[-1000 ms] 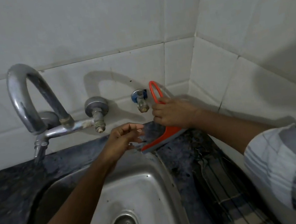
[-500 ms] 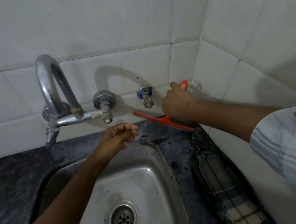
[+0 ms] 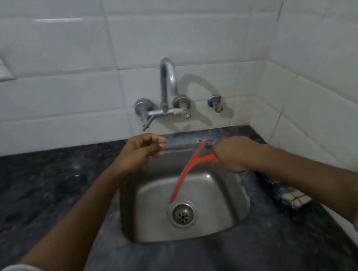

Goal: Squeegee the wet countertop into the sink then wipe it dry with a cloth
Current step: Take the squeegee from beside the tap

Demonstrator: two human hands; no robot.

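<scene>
a checked cloth (image 3: 285,193) lies on the dark surface (image 3: 41,192) right of the steel sink (image 3: 222,220), where the right hand (image 3: 232,153) clamps its grip on the red squeegee (image 3: 186,174) over the basin, left hand (image 3: 139,151) loosely curled, empty.

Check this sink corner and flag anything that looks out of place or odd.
Nothing is spilled or broken. Two small things: the checked cloth lies bunched against the right wall, partly under the right forearm, and the orange squeegee in the right hand sits over the sink basin rather than on the countertop.
</scene>
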